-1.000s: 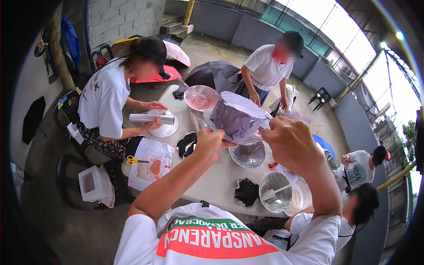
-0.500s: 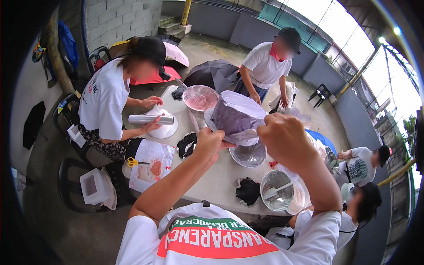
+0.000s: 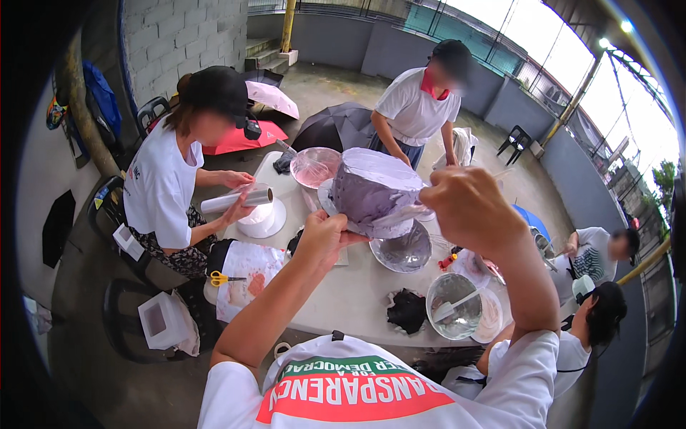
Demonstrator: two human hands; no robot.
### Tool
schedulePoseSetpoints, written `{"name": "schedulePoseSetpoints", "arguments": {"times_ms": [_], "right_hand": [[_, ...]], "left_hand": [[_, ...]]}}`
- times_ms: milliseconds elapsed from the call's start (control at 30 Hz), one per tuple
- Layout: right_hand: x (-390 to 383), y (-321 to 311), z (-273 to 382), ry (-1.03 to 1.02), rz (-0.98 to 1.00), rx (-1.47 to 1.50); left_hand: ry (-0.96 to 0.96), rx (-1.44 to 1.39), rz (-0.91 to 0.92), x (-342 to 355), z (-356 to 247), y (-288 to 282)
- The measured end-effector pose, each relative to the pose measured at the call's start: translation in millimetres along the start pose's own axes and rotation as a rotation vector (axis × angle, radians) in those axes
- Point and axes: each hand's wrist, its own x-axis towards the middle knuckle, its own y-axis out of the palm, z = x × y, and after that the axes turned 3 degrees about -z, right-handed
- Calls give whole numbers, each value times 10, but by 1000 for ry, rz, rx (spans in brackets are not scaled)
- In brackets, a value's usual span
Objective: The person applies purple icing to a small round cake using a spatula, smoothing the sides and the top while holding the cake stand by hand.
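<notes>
one cake [image 3: 371, 193], coated in purple frosting, is in front of you, held up over the white table [image 3: 336, 300] and partly overlapping a metal bowl [image 3: 401, 252] in your view. your left hand [image 3: 325, 230] has the near edge of its board [image 3: 324, 196], thumb at the rim and fingers underneath. your right hand [image 3: 461, 204] is raised at the cake's right side, fingers folded in narrow; their tips are hard to make out, so you cannot tell whether they pinch a tool. the step in hand looks like smoothing the frosting along the side, which is covered but streaky. by that reading, the next move calls for a steady left hold and a light, even stroke from the right. the cake is tilted: its paler flat top faces up and away from you, its darker side faces you. its longest line runs left to right, dipping toward your right hand. nearer you, a second metal bowl [image 3: 446, 287] with a white spatula [image 3: 446, 310] in it stands beside a black cloth [image 3: 406, 312].
</notes>
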Motion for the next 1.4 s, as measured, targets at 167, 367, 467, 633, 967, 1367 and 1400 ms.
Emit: {"name": "schedulePoseSetpoints", "arguments": {"times_ms": [167,367,467,633,967,1367,1400], "right_hand": [[25,-245,-62,20,36,55],[108,-118,-59,-28,131,48],[99,-343,-45,11,112,2],[121,-239,81,-27,52,46],[4,-612,-112,30,-9,0],[34,-282,-158,20,47,11],[56,-363,-187,19,48,13]], "left_hand": [[-4,18,-17,-1,18,-32],[4,18,24,-48,33,46],[3,37,-12,-84,6,48],[7,17,5,-92,10,0],[4,45,-28,-211,-86,84],[-9,17,37,-193,-89,34],[-21,16,30,-186,-90,15]]}}
